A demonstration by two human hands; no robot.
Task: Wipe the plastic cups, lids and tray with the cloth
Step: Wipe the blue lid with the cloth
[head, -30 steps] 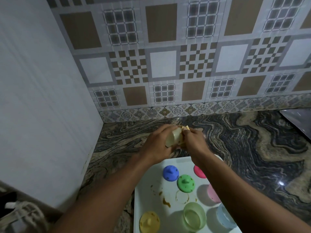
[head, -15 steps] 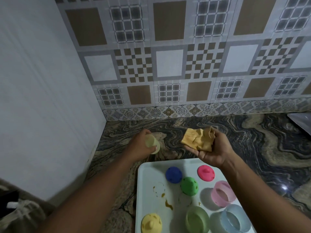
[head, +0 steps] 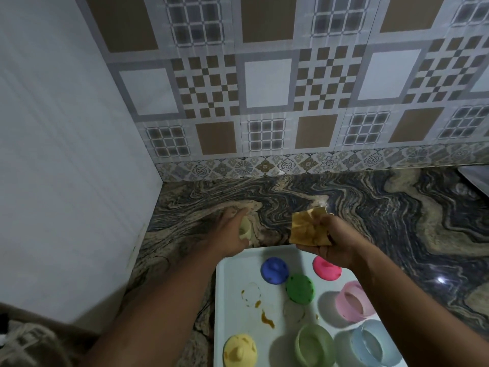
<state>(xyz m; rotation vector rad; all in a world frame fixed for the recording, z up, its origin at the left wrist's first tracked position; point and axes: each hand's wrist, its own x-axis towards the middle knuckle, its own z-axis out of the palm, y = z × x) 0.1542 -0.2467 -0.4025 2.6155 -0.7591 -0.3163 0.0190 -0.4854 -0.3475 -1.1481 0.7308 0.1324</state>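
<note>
Apparently setting pale yellow cup (head: 244, 229) on marble tabletop (head: 370, 207).
Gripping cup in left hand (head: 229, 234), clutching crumpled cloth (head: 307, 230) in right hand (head: 333, 250); best placed upright, clear of stained tray (head: 230, 274).

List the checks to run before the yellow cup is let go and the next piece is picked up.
1. Cloth in right hand: ok, bunched in its grip.
2. Yellow cup held by left hand, off the tray: ok.
3. Cup resting on the counter: cannot tell.
4. Cup wiped clean: cannot tell.
5. Tray clean: not ok, brown stains on it.
6. Next piece available: ok, pink cup, green cup and blue cup stand on the tray.
</note>
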